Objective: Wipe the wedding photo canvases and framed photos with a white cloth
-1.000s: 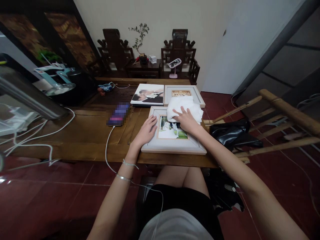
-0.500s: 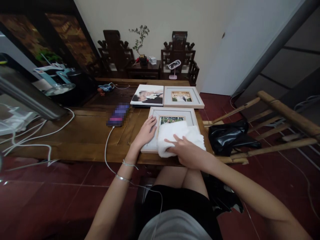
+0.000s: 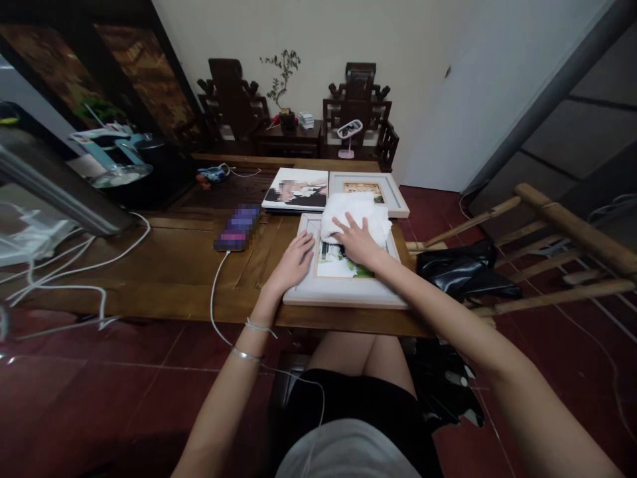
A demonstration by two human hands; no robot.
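A white picture frame (image 3: pixel 298 290) with a photo inside lies flat near the table's front edge. My left hand (image 3: pixel 294 261) rests on its left border, fingers stretched out. Bunched over the frame's far part is a fluffy white towel (image 3: pixel 374 216), hiding the upper photo. My right hand (image 3: pixel 359 240) presses down on this towel with fingers spread across it, moving it over the surface. Behind, a second white frame (image 3: pixel 398 197) is partly covered by the towel. Beside that lies a white-edged photo panel (image 3: pixel 298 186), stacked on something dark.
Left of the frame, a phone (image 3: pixel 236 228) lies on the wooden table (image 3: pixel 174 265), its white cable (image 3: pixel 212 299) hanging past the front edge. More cables and a large grey cylinder (image 3: pixel 50 179) are at far left. A bamboo chair (image 3: pixel 572 226) with a black bag (image 3: pixel 462 269) stands right.
My right hand has pushed the towel away from me, from the near part of the frame to its far edge. The lower photo is now uncovered. My left hand stays in place.
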